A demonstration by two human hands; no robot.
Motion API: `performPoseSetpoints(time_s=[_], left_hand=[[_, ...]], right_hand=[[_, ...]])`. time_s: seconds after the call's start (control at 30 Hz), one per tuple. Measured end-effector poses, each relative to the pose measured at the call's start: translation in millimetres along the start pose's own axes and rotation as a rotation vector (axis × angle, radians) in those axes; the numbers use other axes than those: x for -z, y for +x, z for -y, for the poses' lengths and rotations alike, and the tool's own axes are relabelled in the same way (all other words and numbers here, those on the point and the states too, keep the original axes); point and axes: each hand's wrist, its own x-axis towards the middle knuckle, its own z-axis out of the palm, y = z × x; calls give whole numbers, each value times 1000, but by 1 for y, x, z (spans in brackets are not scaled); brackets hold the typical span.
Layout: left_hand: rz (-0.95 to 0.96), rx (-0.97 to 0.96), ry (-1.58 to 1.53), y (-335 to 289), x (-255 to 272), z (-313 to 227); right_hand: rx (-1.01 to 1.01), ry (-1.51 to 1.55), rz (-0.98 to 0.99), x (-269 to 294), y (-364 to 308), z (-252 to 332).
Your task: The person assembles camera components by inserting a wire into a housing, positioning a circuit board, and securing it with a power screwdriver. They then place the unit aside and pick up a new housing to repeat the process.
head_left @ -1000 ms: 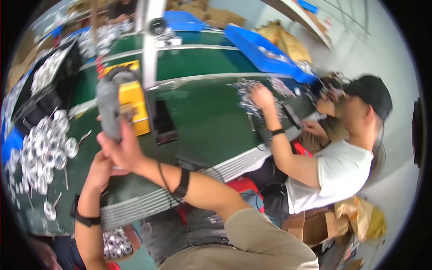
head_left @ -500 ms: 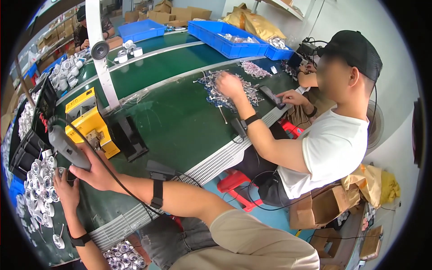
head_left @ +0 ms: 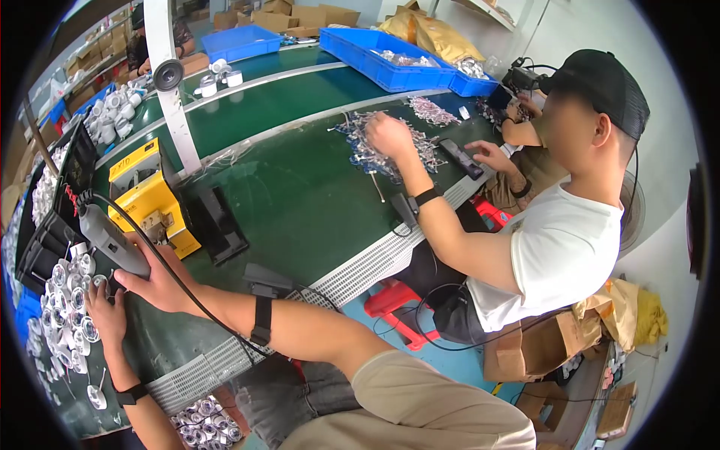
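Note:
My right hand [head_left: 166, 279] is wrapped around a grey corded electric screwdriver [head_left: 112, 238], its tip angled down toward my left hand. Close beneath it, my left hand [head_left: 107, 315] has its fingers curled around a small white round part [head_left: 98, 281], mostly covered by the fingers. Beside that hand lies a heap of white round housings [head_left: 61, 311] with clear, lens-like faces. Just beyond my right hand stands a yellow box-shaped machine [head_left: 166, 217] with an open front, probably a screw feeder. A black tray [head_left: 217, 226] lies to its right.
A co-worker [head_left: 559, 232] in a white shirt reaches into a pile of small wired parts [head_left: 364, 150] on the green bench [head_left: 300, 202]. Blue bins [head_left: 386, 71] stand at the back. A white post [head_left: 171, 120] rises beyond the yellow machine. The screwdriver's cable [head_left: 176, 281] crosses my right forearm.
The view has shifted slightly. My left fingers have shifted a little at the part, and the screwdriver stays in my right hand. The co-worker's hand over the phone-like device has lifted slightly.

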Motion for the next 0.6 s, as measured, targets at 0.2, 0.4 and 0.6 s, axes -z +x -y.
performPoseSetpoints(time_s=[0.2,0.4,0.6], left_hand=[[-152,-121,-103,0,-11,4],[34,-112,-114,-5,13,-22],[13,-57,-56,-4,17,-15]], right_hand=[[-18,-4,9,-1,0,-1],[-30,-13,35,1,0,-3],[4,-87,-40,2,1,-2]])
